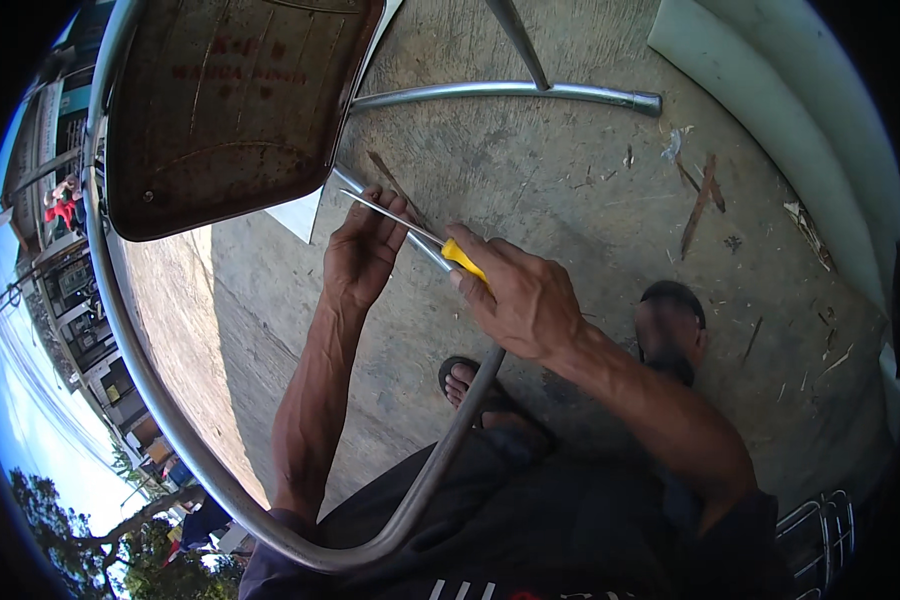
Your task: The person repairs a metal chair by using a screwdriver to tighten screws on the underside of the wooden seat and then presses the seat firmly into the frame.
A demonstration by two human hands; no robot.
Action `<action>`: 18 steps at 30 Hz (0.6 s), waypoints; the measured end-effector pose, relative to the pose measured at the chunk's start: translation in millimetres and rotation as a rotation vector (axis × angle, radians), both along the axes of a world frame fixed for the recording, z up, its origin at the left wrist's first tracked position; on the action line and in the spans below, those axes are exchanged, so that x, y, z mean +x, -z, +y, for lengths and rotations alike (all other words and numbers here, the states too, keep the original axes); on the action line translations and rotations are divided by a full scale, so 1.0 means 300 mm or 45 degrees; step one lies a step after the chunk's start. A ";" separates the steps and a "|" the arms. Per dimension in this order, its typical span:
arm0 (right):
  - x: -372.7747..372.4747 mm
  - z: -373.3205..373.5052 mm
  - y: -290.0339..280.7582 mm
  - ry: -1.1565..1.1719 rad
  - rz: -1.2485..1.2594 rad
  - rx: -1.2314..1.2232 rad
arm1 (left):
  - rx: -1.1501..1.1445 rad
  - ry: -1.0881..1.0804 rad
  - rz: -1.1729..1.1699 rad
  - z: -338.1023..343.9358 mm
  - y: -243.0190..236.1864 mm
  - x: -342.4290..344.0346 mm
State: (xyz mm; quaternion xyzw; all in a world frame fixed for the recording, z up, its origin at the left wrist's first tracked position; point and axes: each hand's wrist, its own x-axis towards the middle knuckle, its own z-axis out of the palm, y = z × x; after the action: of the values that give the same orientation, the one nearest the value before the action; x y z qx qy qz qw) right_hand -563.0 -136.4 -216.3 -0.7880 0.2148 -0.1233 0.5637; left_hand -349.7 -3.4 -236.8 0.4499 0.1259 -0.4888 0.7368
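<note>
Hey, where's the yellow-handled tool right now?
In the head view, a little above the picture's middle, the yellow-handled tool is in the right hand, its metal shaft slanting up and left across the left hand's fingers.

Rough concrete floor [570, 165]; sunlit strip [182, 320] left; buildings [95, 345], tree [50, 510], blue sky [32, 400].

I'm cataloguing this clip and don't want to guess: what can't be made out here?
All in the head view:
Yellow-handled screwdriver: grip partly hidden by the right hand; tip too small to tell its shape.
Left hand: whether its curled fingers press on the tool is too small to tell.
Rusty panel: cut off by the top edge.
</note>
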 end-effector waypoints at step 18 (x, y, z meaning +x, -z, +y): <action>0.099 0.043 0.026 -0.099 0.348 0.453 | 0.000 -0.078 -0.133 0.028 -0.017 0.057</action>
State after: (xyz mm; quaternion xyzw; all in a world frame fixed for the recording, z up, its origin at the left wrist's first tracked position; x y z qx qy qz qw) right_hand -533.3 -123.5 -224.0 -0.6933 0.2769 0.0460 0.6638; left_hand -332.6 5.0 -231.6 0.4707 0.1009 -0.4419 0.7570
